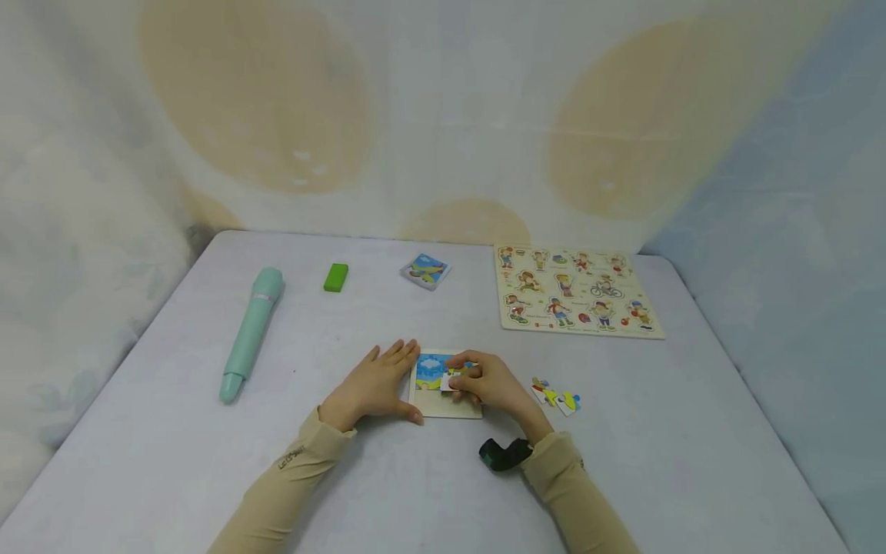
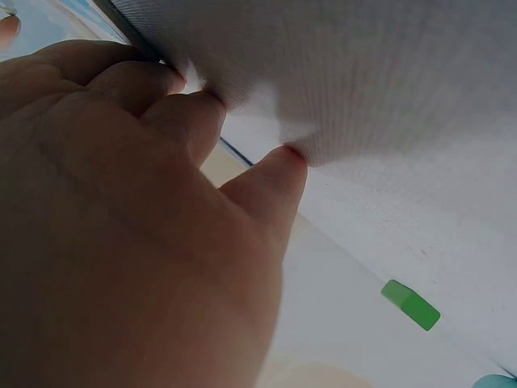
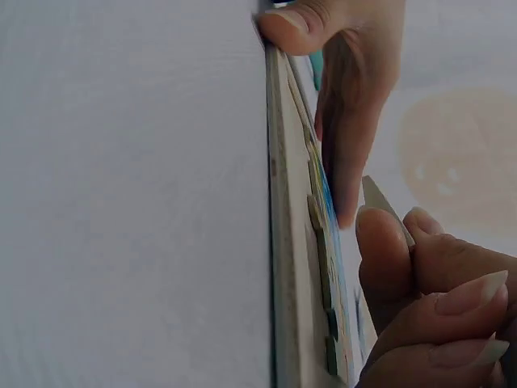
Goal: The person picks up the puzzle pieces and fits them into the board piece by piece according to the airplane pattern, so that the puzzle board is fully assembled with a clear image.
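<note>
A small wooden jigsaw puzzle board (image 1: 450,406) lies on the table, its upper part filled with blue and yellow pieces and its lower part bare. My left hand (image 1: 377,385) rests with spread, straight fingers along the board's left edge. Above the board, my right hand (image 1: 487,378) pinches a puzzle piece (image 1: 450,382) between thumb and fingers. In the right wrist view the same puzzle piece (image 3: 384,206) appears edge-on, held apart from the board. Several loose puzzle pieces (image 1: 556,397) lie to the right of the right hand.
A larger wooden board with cartoon figures (image 1: 577,296) lies at the back right. At the back middle is a small picture card (image 1: 425,271), with a green block (image 1: 335,278) left of it. A mint-green microphone-shaped wand (image 1: 251,338) lies at the left.
</note>
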`<state>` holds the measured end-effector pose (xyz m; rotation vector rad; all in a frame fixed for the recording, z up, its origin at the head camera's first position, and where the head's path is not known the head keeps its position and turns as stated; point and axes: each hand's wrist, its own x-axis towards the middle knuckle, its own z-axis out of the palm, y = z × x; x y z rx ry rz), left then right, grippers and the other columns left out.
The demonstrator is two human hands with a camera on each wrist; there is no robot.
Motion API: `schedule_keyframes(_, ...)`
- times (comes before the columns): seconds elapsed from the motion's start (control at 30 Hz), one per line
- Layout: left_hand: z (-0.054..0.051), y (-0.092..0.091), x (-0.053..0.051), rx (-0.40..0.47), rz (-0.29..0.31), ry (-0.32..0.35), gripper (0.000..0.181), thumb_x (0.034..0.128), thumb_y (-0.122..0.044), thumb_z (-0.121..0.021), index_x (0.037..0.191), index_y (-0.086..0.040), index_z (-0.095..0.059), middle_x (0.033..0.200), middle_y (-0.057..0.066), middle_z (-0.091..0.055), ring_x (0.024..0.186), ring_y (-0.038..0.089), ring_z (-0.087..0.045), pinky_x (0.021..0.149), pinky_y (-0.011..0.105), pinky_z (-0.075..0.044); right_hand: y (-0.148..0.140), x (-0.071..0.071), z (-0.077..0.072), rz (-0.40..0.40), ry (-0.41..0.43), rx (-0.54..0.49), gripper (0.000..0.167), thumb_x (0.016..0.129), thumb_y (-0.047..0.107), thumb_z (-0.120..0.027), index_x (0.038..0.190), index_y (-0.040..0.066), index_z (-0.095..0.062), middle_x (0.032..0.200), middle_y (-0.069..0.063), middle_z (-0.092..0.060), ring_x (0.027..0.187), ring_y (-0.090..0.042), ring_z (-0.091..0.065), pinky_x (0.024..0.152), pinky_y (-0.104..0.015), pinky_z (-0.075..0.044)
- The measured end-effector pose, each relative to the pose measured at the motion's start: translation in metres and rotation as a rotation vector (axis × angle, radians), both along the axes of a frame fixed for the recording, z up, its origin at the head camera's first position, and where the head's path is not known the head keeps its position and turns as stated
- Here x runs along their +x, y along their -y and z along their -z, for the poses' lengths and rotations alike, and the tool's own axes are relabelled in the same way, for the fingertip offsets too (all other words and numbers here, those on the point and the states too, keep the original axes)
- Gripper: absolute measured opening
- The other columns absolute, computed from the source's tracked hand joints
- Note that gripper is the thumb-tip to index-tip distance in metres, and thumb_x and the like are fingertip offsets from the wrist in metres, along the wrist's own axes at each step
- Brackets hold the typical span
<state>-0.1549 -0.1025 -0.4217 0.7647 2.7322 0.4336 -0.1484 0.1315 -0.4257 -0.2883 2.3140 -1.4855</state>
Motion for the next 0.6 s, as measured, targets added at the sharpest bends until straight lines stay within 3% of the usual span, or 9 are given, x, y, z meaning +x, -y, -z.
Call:
schedule_keyframes(0.37,0.001,0.0,-0.001,0.002,0.0,-0.004,0.117,0.0655,-0.063,-0.078,0.153,-0.006,-0.025,0.161,0.009,-0.022,0.151,0.03,-0.017,0.12,0.058,-0.014,0.019,0.008,0.002,-0.038,0.001,-0.007,0.023,0.09,0.014,-0.068,0.108,0.003,-0.059,0.064,-0.002,-0.067,0.043,-0.007,-0.044,0.043,-0.018,-0.034)
schedule_keyframes(0.6,0.0,0.0,0.0,0.009,0.003,-0.005,0.116,0.066,-0.062,-0.078,0.153,-0.007,-0.025,0.161,0.009,-0.022,0.151,0.03,-0.018,0.12,0.058,-0.015,0.026,0.011,0.001,-0.057,-0.01,0.041,0.016,0.089,0.015,-0.069,0.099,0.006,-0.06,0.06,0.002,-0.064,0.042,-0.006,-0.044,0.043,-0.019,-0.035)
